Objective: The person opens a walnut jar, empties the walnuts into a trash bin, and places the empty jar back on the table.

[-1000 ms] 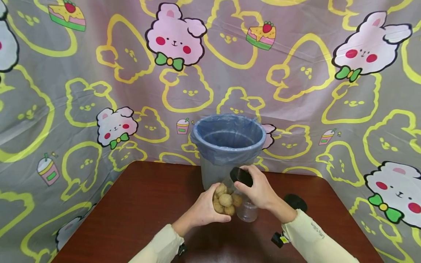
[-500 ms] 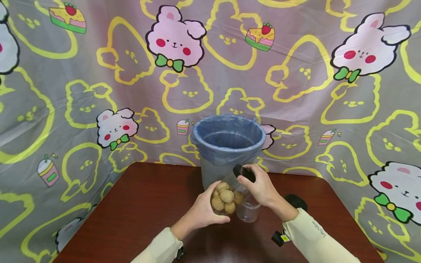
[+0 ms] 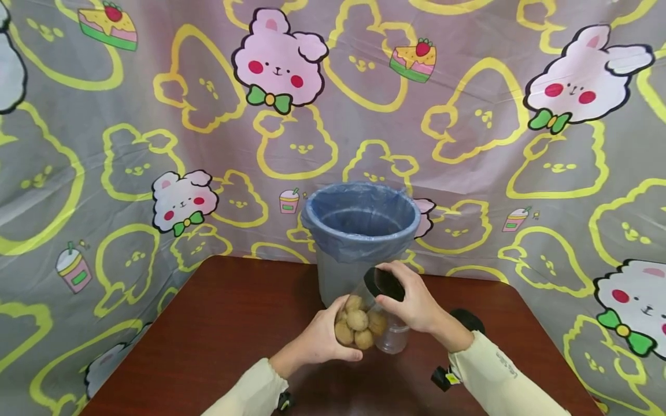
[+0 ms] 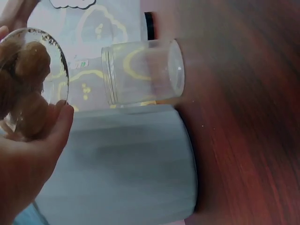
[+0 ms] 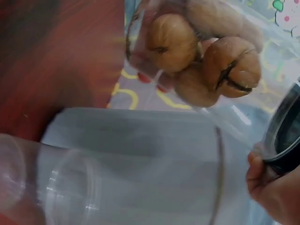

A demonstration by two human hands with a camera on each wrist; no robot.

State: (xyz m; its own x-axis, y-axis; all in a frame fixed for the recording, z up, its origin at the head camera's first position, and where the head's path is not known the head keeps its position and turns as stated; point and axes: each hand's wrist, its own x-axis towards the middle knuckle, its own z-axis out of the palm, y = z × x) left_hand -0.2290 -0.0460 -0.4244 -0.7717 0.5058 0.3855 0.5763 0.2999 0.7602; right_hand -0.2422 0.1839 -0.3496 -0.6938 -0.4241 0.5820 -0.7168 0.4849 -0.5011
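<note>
Black lid point(image 3: 384, 283) half-hidden under right hand point(image 3: 411, 300)

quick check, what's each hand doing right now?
Left hand: grips the base of the clear jar of walnuts, tilted above the table.
Right hand: fingers curled round the jar's black lid.

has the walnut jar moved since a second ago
No, barely: the jar stays held by both hands in front of the bin, beside the empty jar.
</note>
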